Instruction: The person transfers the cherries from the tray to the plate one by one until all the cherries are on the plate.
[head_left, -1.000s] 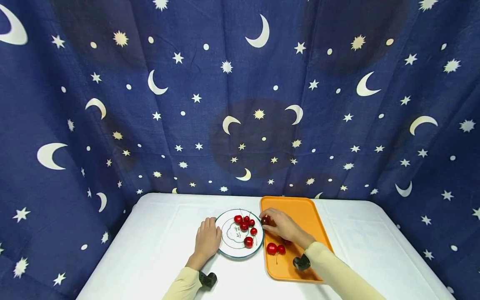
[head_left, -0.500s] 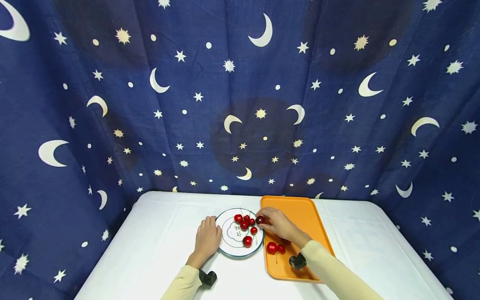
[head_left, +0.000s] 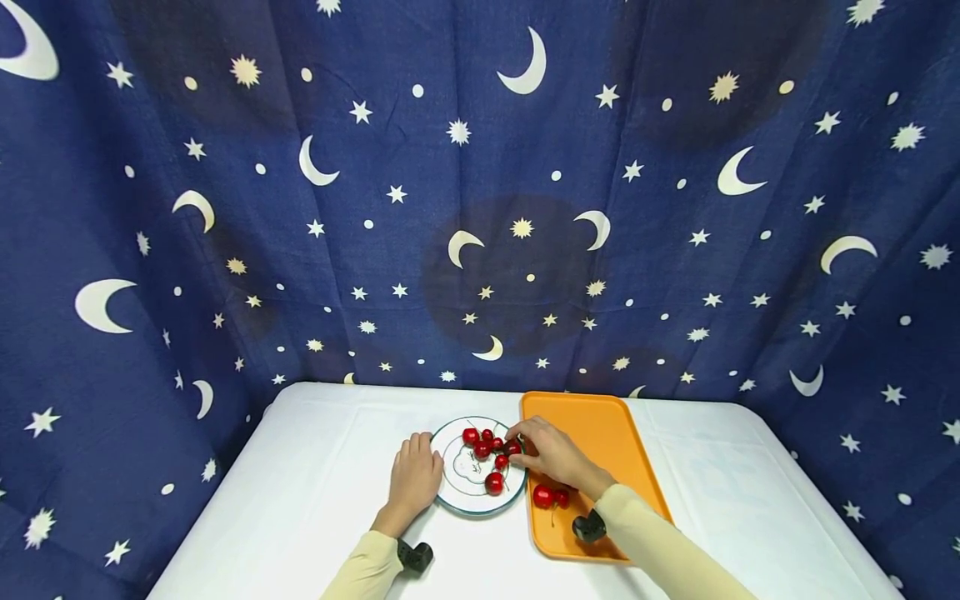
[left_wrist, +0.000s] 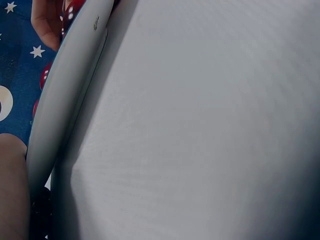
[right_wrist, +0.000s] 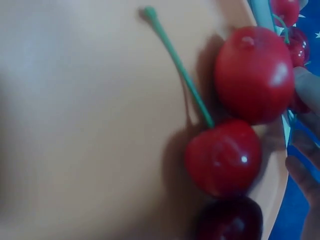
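A navy curtain [head_left: 382, 258] printed with moons and stars hangs in folds behind the white-covered table [head_left: 322, 508]. An orange tray [head_left: 592, 408] carries red cherries [head_left: 543, 497] just beside a teal-rimmed plate [head_left: 459, 495]. The right hand [head_left: 553, 450] — grip pinching a dark cherry [head_left: 513, 448] — is at the plate's right side; the left hand [head_left: 415, 477] rests at its left rim, fingers extended.

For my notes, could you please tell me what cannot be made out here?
Right wrist: dark cherry, cut off by the bottom edge.
Head: lettering on the plate, too small to read.
Left wrist: red cherries, mostly hidden by the plate.
Left wrist: left hand, cut off by left edge.
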